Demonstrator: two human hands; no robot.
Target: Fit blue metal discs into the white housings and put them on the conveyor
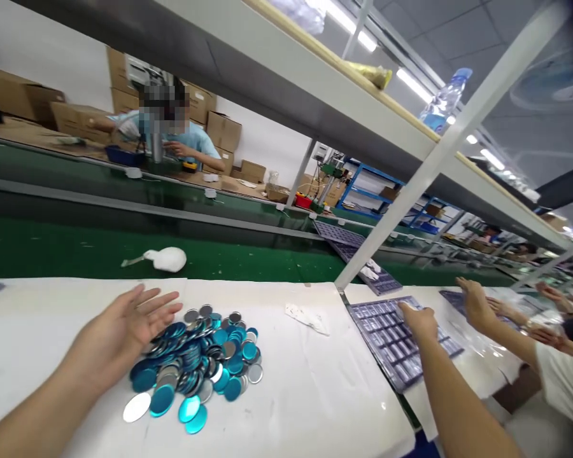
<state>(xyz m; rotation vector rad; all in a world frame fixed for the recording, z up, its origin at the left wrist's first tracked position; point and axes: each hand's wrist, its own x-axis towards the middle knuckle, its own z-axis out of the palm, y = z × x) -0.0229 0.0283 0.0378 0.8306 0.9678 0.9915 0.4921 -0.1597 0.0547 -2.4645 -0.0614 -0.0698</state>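
Note:
My left hand is spread palm-up, fingers apart, at the left edge of a pile of round metal discs. Some discs are silver, others have a blue face, and nothing rests in the palm. Off to the right, my right hand is at the far right edge of a dark plastic tray divided into rows of compartments. Its thumb lies over the tray and the fingers are bent, partly hidden. The tray sits at an angle across the gap beside the white sheet.
A white pouch lies on the green belt. More trays rest behind the upright post. A torn paper piece is on the sheet. Co-workers' hands are at the right; another person sits opposite.

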